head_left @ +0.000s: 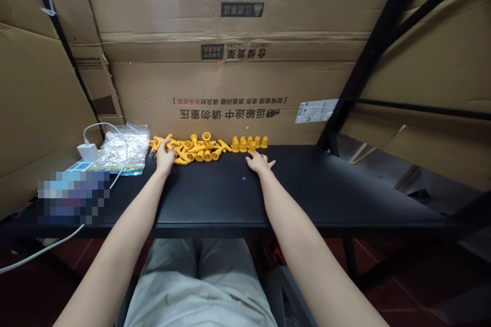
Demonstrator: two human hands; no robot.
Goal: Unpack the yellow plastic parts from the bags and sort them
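Observation:
A jumbled row of yellow plastic pieces [196, 147], some bell-shaped and some branched like handles, lies against the cardboard at the back of the black table. My left hand [164, 157] is at the left end of this pile, its fingers curled in among the branched pieces; what they grip is too small to make out. Small metal bits show beside its fingers. To the right, several yellow bell-shaped cups [243, 144] stand upright in a close group. My right hand [260, 161] rests just in front of them with fingers apart, its fingertips by the nearest cup.
A clear plastic bag [125, 145] lies left of the pile, beside a white charger [88, 152] with a cable trailing off the table. A blurred-out object [74, 196] is at the left front. Cardboard [230, 79] walls the back; a black post [356, 71] rises at right.

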